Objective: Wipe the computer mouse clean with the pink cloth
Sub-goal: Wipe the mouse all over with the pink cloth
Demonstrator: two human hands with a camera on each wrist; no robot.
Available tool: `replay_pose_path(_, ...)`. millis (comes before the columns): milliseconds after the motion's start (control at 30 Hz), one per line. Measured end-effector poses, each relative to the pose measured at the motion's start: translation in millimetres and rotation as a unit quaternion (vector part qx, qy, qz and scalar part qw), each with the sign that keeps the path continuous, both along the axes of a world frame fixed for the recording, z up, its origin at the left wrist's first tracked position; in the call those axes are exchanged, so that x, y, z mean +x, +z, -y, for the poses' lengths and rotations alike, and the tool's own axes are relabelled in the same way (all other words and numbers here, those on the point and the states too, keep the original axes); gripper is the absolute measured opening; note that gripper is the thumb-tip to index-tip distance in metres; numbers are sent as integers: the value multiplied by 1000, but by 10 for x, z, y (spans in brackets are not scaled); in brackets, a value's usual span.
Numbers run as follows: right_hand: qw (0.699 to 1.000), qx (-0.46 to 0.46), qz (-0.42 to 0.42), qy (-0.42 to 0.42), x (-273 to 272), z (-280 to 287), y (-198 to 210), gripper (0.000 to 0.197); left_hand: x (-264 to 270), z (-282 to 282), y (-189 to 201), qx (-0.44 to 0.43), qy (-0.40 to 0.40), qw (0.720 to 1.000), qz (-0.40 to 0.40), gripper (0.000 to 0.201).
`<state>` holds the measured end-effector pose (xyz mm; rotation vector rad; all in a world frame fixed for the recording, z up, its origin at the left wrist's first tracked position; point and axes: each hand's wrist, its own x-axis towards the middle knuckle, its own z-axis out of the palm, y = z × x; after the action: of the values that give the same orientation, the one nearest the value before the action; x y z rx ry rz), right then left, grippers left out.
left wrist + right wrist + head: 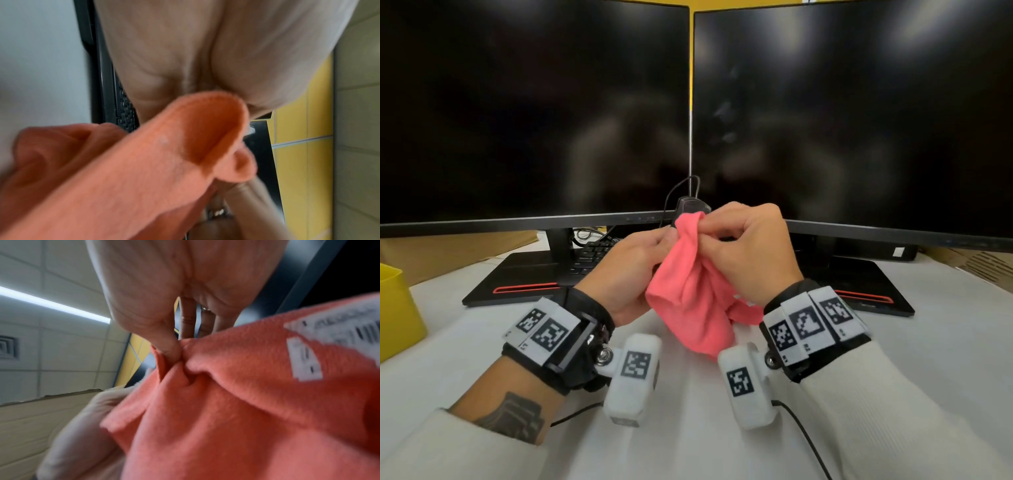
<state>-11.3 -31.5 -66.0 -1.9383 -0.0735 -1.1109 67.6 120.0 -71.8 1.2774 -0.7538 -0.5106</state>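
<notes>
Both hands are raised above the desk point(688, 428), at about 12 o'clock from the person, in front of the seam between the two dark monitors point(534, 113). The computer mouse point(692, 205) is black and mostly hidden; only its top and cord show above the pink cloth point(691, 294). The left hand point(633, 270) seems to cradle the mouse from 9 o'clock with fingers curled, though the cloth covers the contact, so the exact grip cannot be told. The right hand point(750, 253), at 3 o'clock, pinches a bunched fold of cloth between thumb and fingers; the right wrist view shows the thumb pressed into the fabric, and a white label sewn on the cloth.

The cloth looks soft, light and limp: it drapes in loose folds below the hands and will slip unless gathered into a pad under the fingertips. The mouse is probably light, rigid and smooth, so slippery through fabric; it is best held by its sides, leaving the top free for rubbing, with slack kept in the cord
</notes>
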Motion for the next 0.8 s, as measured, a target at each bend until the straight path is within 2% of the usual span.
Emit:
replay_pose_path(100,997,-23,1,-69,36,70,-60,3,28,-16,-3,-7,-53,998,20,61)
replay_pose_path(133,995,-14,10,-100,29,101,-61,3,38,-12,-19,-8,-70,997,25,66)
replay_pose_path(167,992,-1,19,-126,22,142,-56,4,30,3,-23,-2,-79,996,28,64)
replay_pose_path(267,986,16,55,-157,-7,198,-5,9,15,-10,-55,-3,-88,996,23,27)
replay_pose_path(333,986,5,82,-145,-15,158,11,14,29,-13,-66,-2,-99,995,24,27)
replay_pose_path(400,988,-15,98,-122,-27,77,12,15,18,-22,-37,-7,-97,994,43,41)
replay_pose_path(467,991,-12,94,-98,-27,50,8,15,31,-45,-30,-22,-98,994,52,40)
replay_pose_path(533,993,29,78,-78,-39,98,18,15,70,-64,-63,-36,-110,992,56,37)
replay_pose_path(633,994,76,44,-63,-57,165,45,10,94,-79,-67,-35,-118,990,63,52)
replay_pose_path(800,998,48,46,13,-91,82,76,12,120,-61,-86,-21,-108,991,70,62)
